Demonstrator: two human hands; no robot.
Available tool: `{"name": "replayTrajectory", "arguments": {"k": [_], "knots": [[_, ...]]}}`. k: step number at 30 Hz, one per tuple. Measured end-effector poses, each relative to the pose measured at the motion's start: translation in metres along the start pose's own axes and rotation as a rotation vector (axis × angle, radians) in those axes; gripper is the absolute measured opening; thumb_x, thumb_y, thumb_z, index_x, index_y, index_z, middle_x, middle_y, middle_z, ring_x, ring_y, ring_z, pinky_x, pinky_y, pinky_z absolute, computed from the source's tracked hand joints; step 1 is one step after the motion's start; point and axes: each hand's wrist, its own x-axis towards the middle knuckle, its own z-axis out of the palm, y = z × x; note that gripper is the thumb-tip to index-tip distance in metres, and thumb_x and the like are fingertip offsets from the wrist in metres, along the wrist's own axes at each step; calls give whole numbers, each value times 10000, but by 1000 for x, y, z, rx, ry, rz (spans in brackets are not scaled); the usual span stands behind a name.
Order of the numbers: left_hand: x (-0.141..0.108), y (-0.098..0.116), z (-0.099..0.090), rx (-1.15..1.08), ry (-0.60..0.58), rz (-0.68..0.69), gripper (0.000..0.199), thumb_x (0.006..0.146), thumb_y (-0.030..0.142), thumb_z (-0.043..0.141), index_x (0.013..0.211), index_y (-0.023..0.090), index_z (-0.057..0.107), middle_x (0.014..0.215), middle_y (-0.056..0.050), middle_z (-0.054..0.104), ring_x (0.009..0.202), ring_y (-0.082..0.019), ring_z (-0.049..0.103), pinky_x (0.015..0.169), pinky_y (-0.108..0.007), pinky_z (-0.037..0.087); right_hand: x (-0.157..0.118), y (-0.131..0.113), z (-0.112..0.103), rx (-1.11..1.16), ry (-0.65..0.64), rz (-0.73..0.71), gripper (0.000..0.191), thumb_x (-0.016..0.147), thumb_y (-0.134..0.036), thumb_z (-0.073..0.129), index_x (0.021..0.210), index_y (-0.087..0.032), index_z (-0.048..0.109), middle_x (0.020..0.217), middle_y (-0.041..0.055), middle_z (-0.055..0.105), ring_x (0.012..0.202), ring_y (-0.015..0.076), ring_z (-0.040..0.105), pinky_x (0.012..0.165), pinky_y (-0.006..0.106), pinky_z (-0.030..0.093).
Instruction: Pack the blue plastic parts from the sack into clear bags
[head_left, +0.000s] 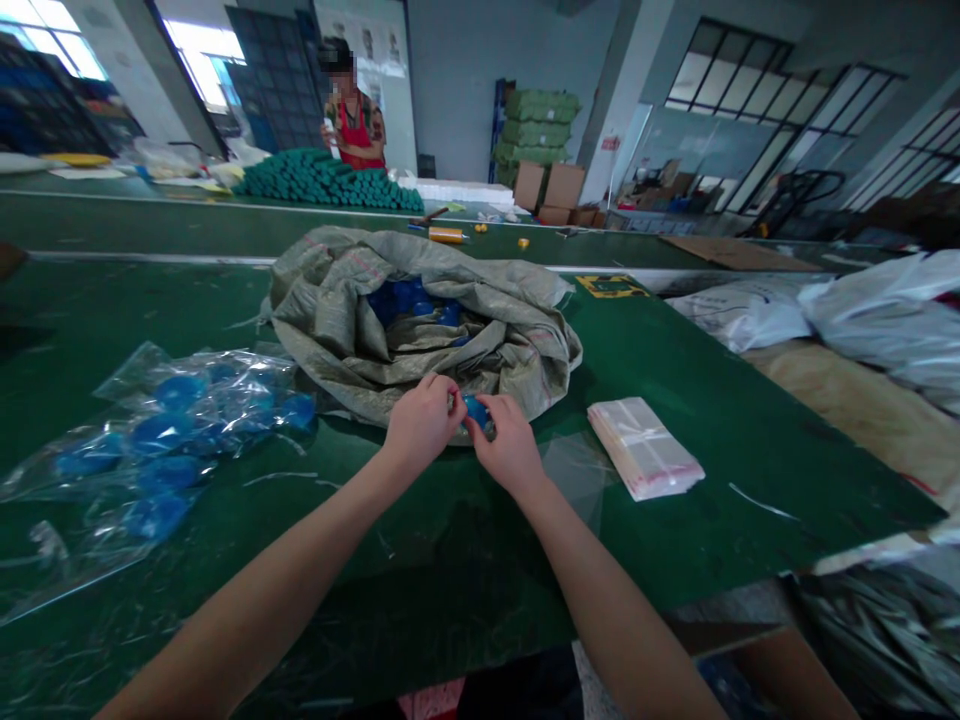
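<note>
Pinched between the curled fingertips of the left hand (429, 415) and right hand (506, 440), both nearly closed: a small, rounded blue object (475, 409), at the near edge of a crumpled grey-green woven sack (330, 310), beside clear plastic bags of blue pieces (161, 432) on the green table (420, 560).

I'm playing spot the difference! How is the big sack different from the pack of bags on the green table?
The sack is dull greyish-green, but the pack of bags is whitish with a pinkish edge. The sack is much bigger than the pack. The sack is crumpled and open, showing blue things inside, while the pack lies flat with a pale strip around it. Both rest on the green table.
</note>
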Motion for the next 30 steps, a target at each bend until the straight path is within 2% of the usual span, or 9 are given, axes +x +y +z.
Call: {"name": "replayTrajectory", "arguments": {"k": [6, 9, 11, 13, 17, 22, 30], "knots": [[-6, 5, 6, -102, 49, 44, 161, 940, 270, 462, 951, 171, 589, 946, -62, 624, 765, -158, 610, 644, -252, 446, 0, 5, 2, 23, 90, 36, 257, 892, -289, 558, 1112, -156, 562, 1055, 145, 607, 1021, 258, 603, 884, 405, 528], [-8, 8, 6, -143, 70, 36, 185, 934, 312, 477, 998, 165, 568, 989, -75, 615, 778, -163, 611, 626, -257, 444, 1, 9, 1, 82, 158, 129, 264, 883, -341, 576, 1072, -159, 550, 1031, 138, 625, 982, 250, 619, 860, 406, 534], [-9, 9, 4, -136, 31, 26, 214, 916, 356, 507, 973, 160, 573, 972, -77, 616, 768, -174, 612, 627, -271, 445, 3, 11, 0, 152, 178, 228, 281, 871, -380, 592, 1047, -165, 548, 999, 122, 645, 923, 236, 638, 823, 392, 542], [-9, 9, 4, -114, -61, 34, 239, 907, 393, 520, 906, 164, 592, 926, -71, 622, 741, -181, 612, 634, -285, 446, 4, 12, -2, 238, 183, 311, 300, 864, -419, 599, 1030, -175, 547, 973, 101, 661, 861, 216, 652, 788, 374, 547], [-8, 9, 3, -74, -182, 60, 296, 921, 412, 496, 821, 168, 631, 873, -73, 645, 718, -189, 616, 642, -297, 442, 4, 13, -2, 361, 181, 390, 326, 846, -456, 616, 1028, -194, 545, 981, 82, 670, 809, 198, 659, 760, 357, 550], [-7, 9, 1, -79, -233, 76, 358, 931, 438, 478, 779, 169, 657, 821, -71, 658, 722, -193, 624, 646, -297, 444, 3, 14, 5, 452, 190, 399, 354, 829, -437, 632, 1071, -189, 557, 1050, 93, 661, 864, 197, 665, 820, 365, 550], [-6, 3, 3, -115, -236, 94, 300, 943, 396, 494, 874, 173, 682, 897, -73, 665, 763, -186, 635, 682, -293, 472, 7, 17, 9, 621, 169, 446, 397, 776, -422, 680, 1068, -166, 598, 1065, 105, 685, 926, 214, 677, 882, 385, 546]]}}
